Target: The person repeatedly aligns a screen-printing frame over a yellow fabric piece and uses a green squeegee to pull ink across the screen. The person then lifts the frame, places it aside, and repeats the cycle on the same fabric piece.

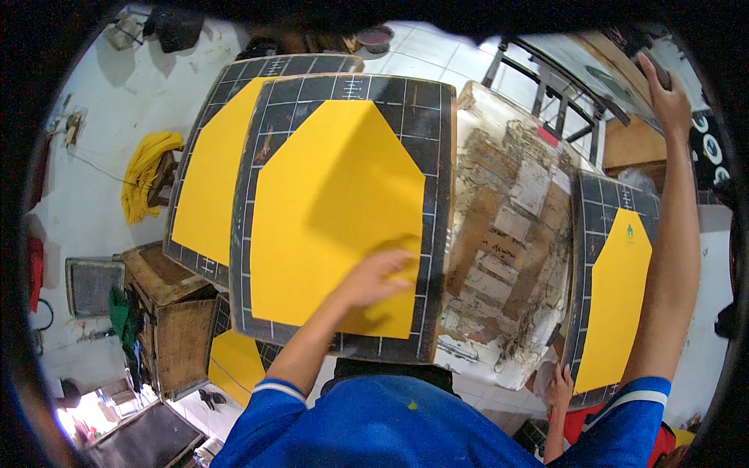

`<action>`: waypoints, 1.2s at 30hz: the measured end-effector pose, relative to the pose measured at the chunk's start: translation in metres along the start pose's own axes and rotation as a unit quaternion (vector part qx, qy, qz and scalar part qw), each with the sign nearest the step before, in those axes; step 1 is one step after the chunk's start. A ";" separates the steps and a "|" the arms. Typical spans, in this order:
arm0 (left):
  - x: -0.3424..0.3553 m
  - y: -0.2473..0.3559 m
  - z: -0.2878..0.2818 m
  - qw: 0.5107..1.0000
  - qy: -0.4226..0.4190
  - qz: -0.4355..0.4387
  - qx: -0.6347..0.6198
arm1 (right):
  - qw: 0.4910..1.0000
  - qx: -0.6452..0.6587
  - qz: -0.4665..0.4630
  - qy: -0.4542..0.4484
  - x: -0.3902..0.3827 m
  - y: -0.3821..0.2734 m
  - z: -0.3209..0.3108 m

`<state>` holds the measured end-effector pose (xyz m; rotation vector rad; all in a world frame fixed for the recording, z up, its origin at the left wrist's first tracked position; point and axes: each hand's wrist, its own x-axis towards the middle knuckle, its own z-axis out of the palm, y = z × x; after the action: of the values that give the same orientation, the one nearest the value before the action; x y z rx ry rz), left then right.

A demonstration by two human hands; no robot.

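A black gridded board (434, 327) carrying a yellow cut panel (312, 226) lies in front of me. My left hand (375, 277) is over the panel's lower right, blurred, its fingers loosely stretched out with nothing visible in them; I cannot tell whether it touches. My right arm reaches up to the far right, where my right hand (663, 93) grips a dark oblong object (662, 74) beside a leaning wooden-edged frame (597, 54). A second board (214, 261) with a yellow panel (207, 183) sits partly under the middle one, to its left.
A stained white worktop (515, 265) separates the middle board from a right board (594, 193) with a printed yellow panel (612, 296). Another person's hand (560, 388) touches that board's lower edge. Left are yellow cloth strips (147, 171) and a wooden box (175, 343); a black metal stand (530, 86) is behind.
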<state>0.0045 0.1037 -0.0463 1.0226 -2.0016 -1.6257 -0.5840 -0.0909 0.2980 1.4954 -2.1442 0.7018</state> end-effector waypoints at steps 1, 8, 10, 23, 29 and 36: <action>-0.032 -0.022 -0.021 0.970 0.189 -0.034 0.149 | 1.000 0.009 -0.006 0.008 0.000 0.003 0.001; -0.288 -0.097 -0.122 0.718 0.434 -0.489 0.238 | 0.997 -0.079 0.024 -0.005 0.003 0.012 0.011; -0.300 -0.091 -0.107 0.711 0.508 -0.385 0.297 | 0.992 -0.125 0.030 -0.010 -0.005 0.005 0.008; -0.141 -0.058 0.019 0.833 0.360 -0.308 0.287 | 0.997 0.025 0.028 0.061 -0.047 -0.049 -0.023; -0.121 -0.023 0.019 0.917 0.100 -0.289 0.254 | 0.997 0.023 0.000 0.072 -0.038 -0.041 -0.022; -0.106 -0.012 0.029 0.923 0.097 -0.289 0.234 | 0.998 0.032 0.014 0.053 -0.026 -0.043 -0.024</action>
<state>0.0597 0.1994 -0.0488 2.0227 -2.1163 -1.2161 -0.5336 -0.0696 0.3082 1.4291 -2.0844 0.8486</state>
